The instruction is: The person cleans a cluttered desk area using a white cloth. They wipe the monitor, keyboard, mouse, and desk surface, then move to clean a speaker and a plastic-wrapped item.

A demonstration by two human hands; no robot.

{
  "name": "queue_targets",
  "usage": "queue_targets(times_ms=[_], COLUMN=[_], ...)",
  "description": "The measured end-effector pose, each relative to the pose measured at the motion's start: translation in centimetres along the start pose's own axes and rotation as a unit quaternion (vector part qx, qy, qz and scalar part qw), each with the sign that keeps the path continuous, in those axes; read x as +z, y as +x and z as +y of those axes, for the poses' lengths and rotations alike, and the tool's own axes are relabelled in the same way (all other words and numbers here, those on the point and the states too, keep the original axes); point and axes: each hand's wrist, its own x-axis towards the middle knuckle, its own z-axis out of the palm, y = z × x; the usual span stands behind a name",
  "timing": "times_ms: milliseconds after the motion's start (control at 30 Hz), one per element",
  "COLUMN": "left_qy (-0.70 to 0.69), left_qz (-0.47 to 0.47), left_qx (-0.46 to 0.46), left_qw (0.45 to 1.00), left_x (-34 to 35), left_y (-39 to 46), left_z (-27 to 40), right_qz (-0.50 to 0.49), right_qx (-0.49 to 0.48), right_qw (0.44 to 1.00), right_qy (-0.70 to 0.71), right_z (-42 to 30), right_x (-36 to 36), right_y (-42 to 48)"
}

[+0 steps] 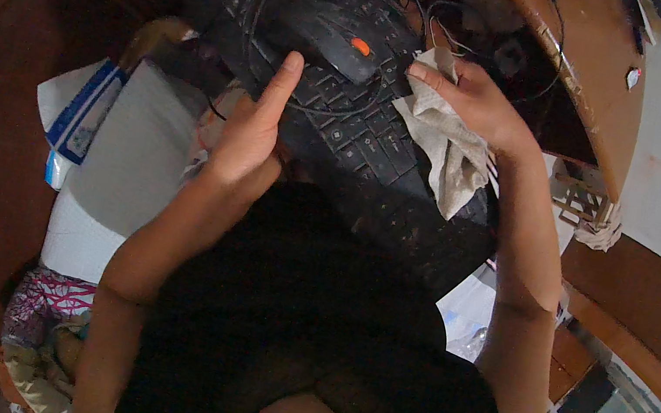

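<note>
A black computer keyboard [375, 138] lies slanted in front of my torso, its keys facing up and dusty looking. On top of it rests a black computer mouse [339, 42] with an orange scroll wheel, ringed by loops of its thin black cable [346, 115]. My left hand [255, 123] grips the keyboard's left edge, thumb over the top and the other fingers mostly hidden below. Bunched in my right hand [481, 104] is a beige cloth [455, 155], which hangs over the keyboard's right side.
A curved wooden tabletop edge [567, 69] runs along the upper right, with thin cables beside it. At left stand a white padded object [103, 180] and a blue-and-white package [85, 110]. Patterned fabric [52, 297] lies below them. A small wooden stool [580, 201] is farther right.
</note>
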Motion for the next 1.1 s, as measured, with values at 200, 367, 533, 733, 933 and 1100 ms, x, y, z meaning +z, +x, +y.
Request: queue_targets(times_ms=[200, 367, 533, 733, 933, 1100], left_qy=[0.028, 0.051, 0.328, 0.348, 0.393, 0.626], left_qz=[-0.011, -0.048, -0.214, -0.131, -0.127, -0.048], left_qx=[-0.042, -0.078, 0.167, 0.058, 0.116, 0.182], left_qw=[0.999, 0.994, 0.905, 0.927, 0.903, 0.757], left_x=[-0.8, 0.4, 1.3, 10.2, 12.1, 3.6], left_y=[1.0, 3.7, 10.3, 20.1, 20.8, 20.4], left_z=[-1.2, -2.3, -5.6, -6.4, -5.5, -3.6], right_qz=[0.005, 0.046, 0.119, 0.227, 0.385, 0.438], right_qx=[0.117, 0.149, 0.133, 0.074, 0.047, 0.134], right_qw=[0.99, 0.975, 0.942, 0.968, 0.922, 0.881], right_qy=[0.08, 0.159, 0.284, 0.071, -0.001, -0.117], right_z=[7.2, 9.3, 10.8, 16.0, 28.3, 35.4], right_x=[0.1, -1.6, -2.9, -8.5, -17.7, -18.4], right_y=[-2.2, -5.8, -7.2, -2.5, 6.5, 3.4])
